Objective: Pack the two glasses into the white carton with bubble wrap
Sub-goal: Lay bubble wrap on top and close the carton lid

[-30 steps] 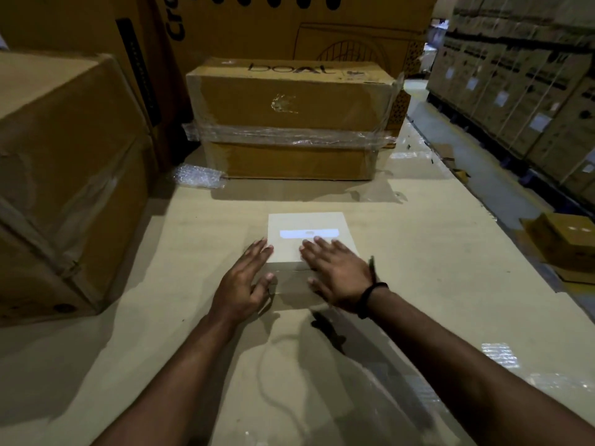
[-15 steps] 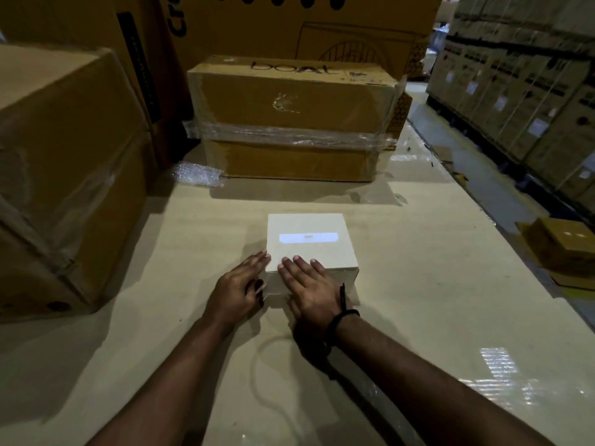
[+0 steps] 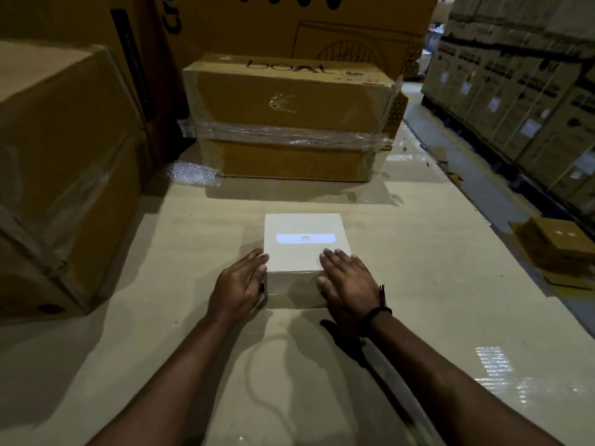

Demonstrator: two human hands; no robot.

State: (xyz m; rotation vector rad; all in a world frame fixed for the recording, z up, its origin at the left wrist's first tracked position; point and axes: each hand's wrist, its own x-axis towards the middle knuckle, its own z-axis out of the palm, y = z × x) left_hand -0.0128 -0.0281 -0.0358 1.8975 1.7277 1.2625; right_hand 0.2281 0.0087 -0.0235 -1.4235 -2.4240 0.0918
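Note:
The white carton (image 3: 304, 235) sits closed on the cardboard-covered table (image 3: 418, 284), with a pale label strip across its lid. My left hand (image 3: 240, 283) rests flat against the carton's near left corner, fingers straight. Over the near right corner lies my right hand (image 3: 347, 281), fingers straight on the lid and thumb on the front face. No glasses are in view. A scrap of bubble wrap (image 3: 193, 172) lies at the back left, beside the big boxes.
A taped brown box marked "boAt" (image 3: 286, 117) stands behind the carton. A large wrapped box (image 3: 61, 175) fills the left side. The table's right edge drops to an aisle with a small brown box (image 3: 560, 246) and stacked cartons (image 3: 521, 91).
My right hand slid from the carton's near middle to its right corner. My left hand stayed at the left corner. Both hands had pulled back from the lid a second ago.

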